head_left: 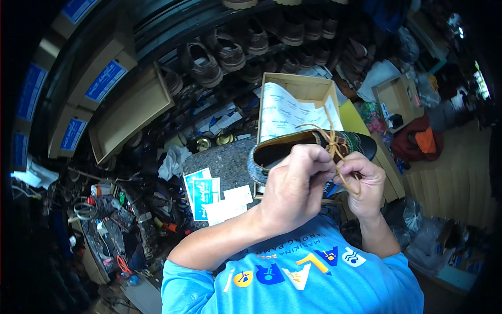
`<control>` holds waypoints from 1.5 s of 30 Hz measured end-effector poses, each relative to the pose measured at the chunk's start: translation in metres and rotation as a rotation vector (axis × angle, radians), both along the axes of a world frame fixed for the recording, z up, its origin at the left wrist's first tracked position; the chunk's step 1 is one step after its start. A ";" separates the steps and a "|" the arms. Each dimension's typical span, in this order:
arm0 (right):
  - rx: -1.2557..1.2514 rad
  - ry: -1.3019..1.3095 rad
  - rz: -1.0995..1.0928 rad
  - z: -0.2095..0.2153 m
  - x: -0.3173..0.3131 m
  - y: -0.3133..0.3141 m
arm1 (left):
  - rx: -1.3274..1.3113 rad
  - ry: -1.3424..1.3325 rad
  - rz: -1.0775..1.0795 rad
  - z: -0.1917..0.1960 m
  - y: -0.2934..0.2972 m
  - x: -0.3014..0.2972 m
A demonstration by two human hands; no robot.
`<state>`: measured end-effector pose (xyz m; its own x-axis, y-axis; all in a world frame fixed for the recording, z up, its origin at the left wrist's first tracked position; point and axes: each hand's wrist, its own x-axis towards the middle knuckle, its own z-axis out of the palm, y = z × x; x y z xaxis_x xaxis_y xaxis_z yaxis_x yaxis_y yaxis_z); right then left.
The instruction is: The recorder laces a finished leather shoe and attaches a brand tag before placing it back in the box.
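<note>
Tan lace (pixel 334 149) pinched in both grips

Open shoebox (pixel 293 86) blocks beyond the shoe (pixel 314 144); right side free.

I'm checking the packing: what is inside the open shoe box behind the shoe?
The open shoe box holds printed white wrapping paper, spread loosely. The shoe and both hands cover the box's near end, so anything there or under the paper cannot be seen.
</note>
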<state>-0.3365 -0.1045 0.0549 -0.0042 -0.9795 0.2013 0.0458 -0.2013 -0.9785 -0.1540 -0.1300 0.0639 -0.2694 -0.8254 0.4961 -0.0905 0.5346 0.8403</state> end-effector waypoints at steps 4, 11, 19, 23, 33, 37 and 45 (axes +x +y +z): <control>-0.069 0.060 0.010 -0.008 -0.004 0.000 | 0.012 0.021 -0.020 -0.001 0.001 0.000; -0.046 0.068 0.028 -0.002 -0.009 0.000 | -0.105 0.043 -0.002 0.003 -0.003 0.000; 0.139 -0.049 0.117 0.004 -0.017 0.001 | 0.058 0.030 -0.027 0.005 0.001 0.020; 0.193 -0.122 0.120 0.005 -0.021 0.005 | -0.064 -0.018 0.034 0.002 -0.002 0.029; -0.126 0.484 0.009 0.021 -0.063 0.020 | 0.014 -0.803 -0.080 0.016 -0.018 0.100; 0.473 0.156 0.685 0.013 -0.050 0.049 | -0.241 -0.618 -0.117 0.000 -0.019 0.098; 0.205 -0.589 0.442 -0.026 0.010 0.023 | -0.256 -0.331 0.157 0.047 0.028 0.078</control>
<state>-0.3264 -0.0818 0.0287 0.3469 -0.9324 0.1011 0.6058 0.1404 -0.7831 -0.0760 -0.1019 0.1106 -0.3292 -0.7310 0.5977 -0.4293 0.6796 0.5948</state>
